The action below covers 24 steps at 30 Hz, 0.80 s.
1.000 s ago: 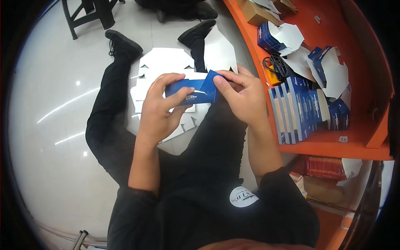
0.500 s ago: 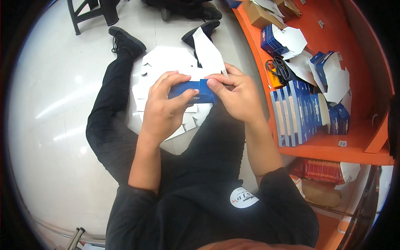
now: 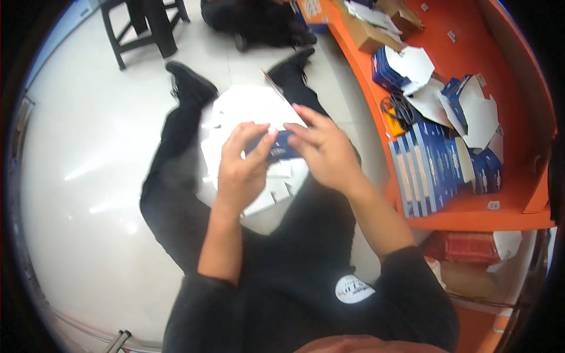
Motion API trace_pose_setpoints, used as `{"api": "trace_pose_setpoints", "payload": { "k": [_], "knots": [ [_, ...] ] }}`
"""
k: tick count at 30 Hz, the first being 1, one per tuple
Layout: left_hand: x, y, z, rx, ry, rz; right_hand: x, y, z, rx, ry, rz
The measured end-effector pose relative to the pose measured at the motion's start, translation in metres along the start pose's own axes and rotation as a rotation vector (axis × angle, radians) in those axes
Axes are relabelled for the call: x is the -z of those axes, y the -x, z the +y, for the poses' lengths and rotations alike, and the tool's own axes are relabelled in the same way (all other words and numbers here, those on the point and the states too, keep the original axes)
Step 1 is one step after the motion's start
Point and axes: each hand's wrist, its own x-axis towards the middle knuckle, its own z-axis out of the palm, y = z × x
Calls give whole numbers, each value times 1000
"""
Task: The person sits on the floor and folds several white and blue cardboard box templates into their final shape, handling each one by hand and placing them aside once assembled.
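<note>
The person sits on the pale floor (image 3: 88,235), and the two hands are together in front of the body. A small blue box (image 3: 281,147) is between the hands, above the white card sheets (image 3: 247,106) which lie on the floor between the legs. The left hand (image 3: 242,167) has its fingers clamped on the left part of this box, with the thumb on the near side. The right hand (image 3: 326,150) is at the right end of the box; its fingers are bent and a little apart, but they are blurred, so one cannot tell whether they grip it.

At the right is an orange shelf (image 3: 459,220). On it, blue booklet-like packs (image 3: 426,170) stand in a row, and beyond them lie a black cable (image 3: 400,110) and blue-and-white cartons (image 3: 406,67). At the far end of the shelf is a brown cardboard box (image 3: 365,36). Far on the left stands a black stool (image 3: 147,38).
</note>
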Motion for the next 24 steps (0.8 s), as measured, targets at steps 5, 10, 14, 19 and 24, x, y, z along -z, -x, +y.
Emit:
{"api": "trace_pose_setpoints", "payload": {
  "k": [5, 10, 14, 19, 24],
  "knots": [
    [0, -3, 8, 86, 25, -62, 13, 9, -11, 0, 155, -269],
    [9, -12, 25, 203, 13, -329, 18, 18, 2, 66, 290, -207],
    [11, -11, 18, 274, 81, -474, 5, 30, 10, 158, 249, -198],
    [7, -7, 26, 405, 527, -486, 19, 37, 7, 172, 153, -314],
    [-5, 2, 23, 597, 778, -344, 32, 45, 10, 217, -50, -80]
  ]
}}
